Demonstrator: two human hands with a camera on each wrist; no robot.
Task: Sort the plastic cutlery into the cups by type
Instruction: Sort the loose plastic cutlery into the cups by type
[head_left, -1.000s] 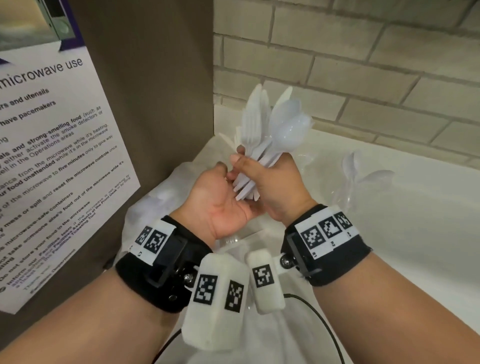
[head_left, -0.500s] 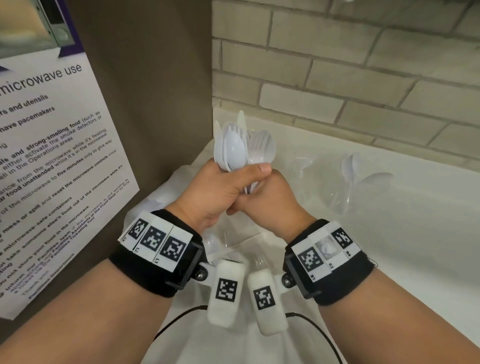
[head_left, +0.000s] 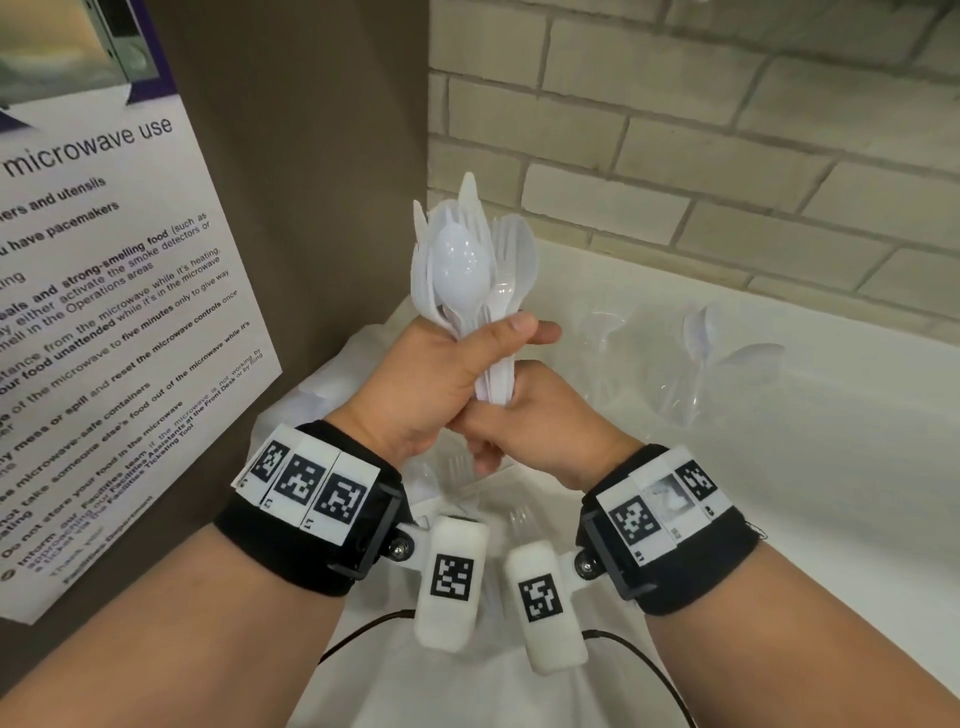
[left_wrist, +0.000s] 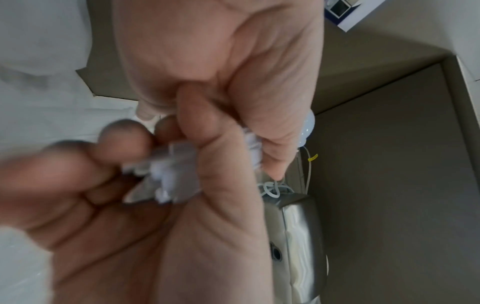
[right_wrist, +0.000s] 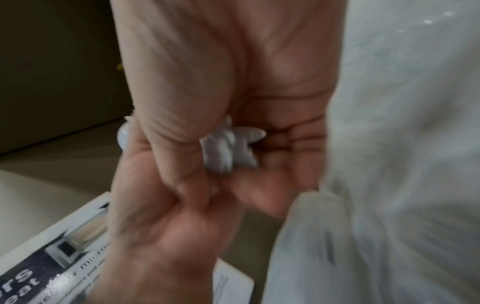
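A bundle of white plastic cutlery (head_left: 467, 270), mixing spoons, forks and knives, stands upright in the head view. My left hand (head_left: 498, 343) grips it just under the bowls and tines. Directly below, my right hand (head_left: 498, 410) curls round the lower handles. Both wrist views show the handle ends (left_wrist: 171, 174) (right_wrist: 228, 148) poking out between the two fists, blurred. On the white counter (head_left: 779, 467) to the right stand a clear cup (head_left: 602, 332) and a second clear cup (head_left: 680, 395) holding spoons (head_left: 701, 327).
A microwave-use poster (head_left: 104, 312) hangs on the brown panel at left. A brick wall (head_left: 675, 156) runs behind the counter. A white plastic bag (head_left: 467, 686) lies under my wrists with black cables across it. A steel appliance (left_wrist: 298, 226) shows in the left wrist view.
A second ago my right hand alone held the bundle and my left hand was open beside it. The left hand has since wrapped round it above the right, and the bundle stands straighter and further left.
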